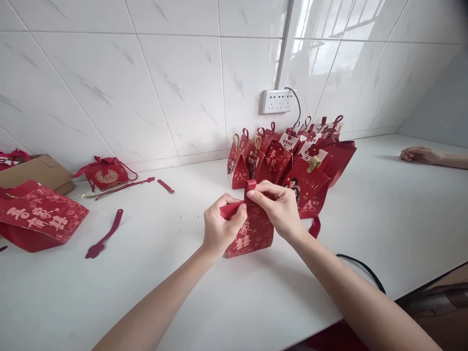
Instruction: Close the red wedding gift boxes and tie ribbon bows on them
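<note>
A red gift box (256,234) with pale lettering and a floral print stands upright on the white table in front of me. My left hand (223,222) pinches the upper left edge of this box between thumb and fingers. At its top, my right hand (280,204) is closed on a looped red ribbon strap (250,185). Both hands meet near the peak of the box and hide part of its top. Behind my right wrist lies a dark red strap end (315,227).
Several finished-looking red gift boxes (278,156) stand grouped behind my hands. On the left are another red box (40,214), a small red pouch (106,173) and a loose flower-ended strap (106,236). A power strip (278,101) is on the tiled wall. Another person's hand (420,155) rests far right.
</note>
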Demonstrator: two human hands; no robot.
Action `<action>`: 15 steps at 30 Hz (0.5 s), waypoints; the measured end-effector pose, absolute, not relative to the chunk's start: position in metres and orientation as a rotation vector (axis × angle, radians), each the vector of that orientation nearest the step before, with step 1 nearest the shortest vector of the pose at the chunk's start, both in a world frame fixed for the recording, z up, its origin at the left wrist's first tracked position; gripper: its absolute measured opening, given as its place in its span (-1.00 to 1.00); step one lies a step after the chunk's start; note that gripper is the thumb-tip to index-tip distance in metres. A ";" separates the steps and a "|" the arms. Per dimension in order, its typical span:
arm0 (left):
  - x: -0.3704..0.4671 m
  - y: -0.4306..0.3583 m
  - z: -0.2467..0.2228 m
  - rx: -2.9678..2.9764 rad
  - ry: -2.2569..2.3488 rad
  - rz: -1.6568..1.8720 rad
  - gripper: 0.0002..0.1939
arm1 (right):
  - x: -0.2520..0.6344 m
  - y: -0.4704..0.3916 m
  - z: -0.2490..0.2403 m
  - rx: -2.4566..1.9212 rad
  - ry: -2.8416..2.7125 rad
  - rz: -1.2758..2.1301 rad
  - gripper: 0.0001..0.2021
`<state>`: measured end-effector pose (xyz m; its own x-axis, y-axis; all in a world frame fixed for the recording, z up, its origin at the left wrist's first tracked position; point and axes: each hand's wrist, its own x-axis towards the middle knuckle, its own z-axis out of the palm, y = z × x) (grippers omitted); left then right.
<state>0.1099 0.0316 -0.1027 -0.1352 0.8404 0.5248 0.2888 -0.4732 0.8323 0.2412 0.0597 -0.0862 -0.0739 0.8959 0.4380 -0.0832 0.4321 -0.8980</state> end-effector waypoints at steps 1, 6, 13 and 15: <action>0.110 0.031 -0.103 1.694 1.262 1.644 -0.84 | 0.241 0.059 -0.086 -0.797 -1.405 0.954 -0.89; 0.109 0.031 -0.103 1.697 1.249 1.651 -0.84 | 0.246 0.059 -0.085 -0.748 -1.473 0.962 -0.86; 0.109 0.033 -0.105 1.720 1.218 1.680 -0.89 | 0.263 0.058 -0.082 -0.745 -1.776 0.985 -0.79; 0.108 0.033 -0.105 1.741 1.217 1.686 -0.90 | 0.263 0.058 -0.081 -0.743 -1.834 0.936 -0.78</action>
<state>0.1080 0.0332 -0.1053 -0.1227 0.8088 0.5751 0.2911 -0.5247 0.8000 0.2629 0.0582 -0.0814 -0.3977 0.7979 0.4530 0.1009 0.5288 -0.8427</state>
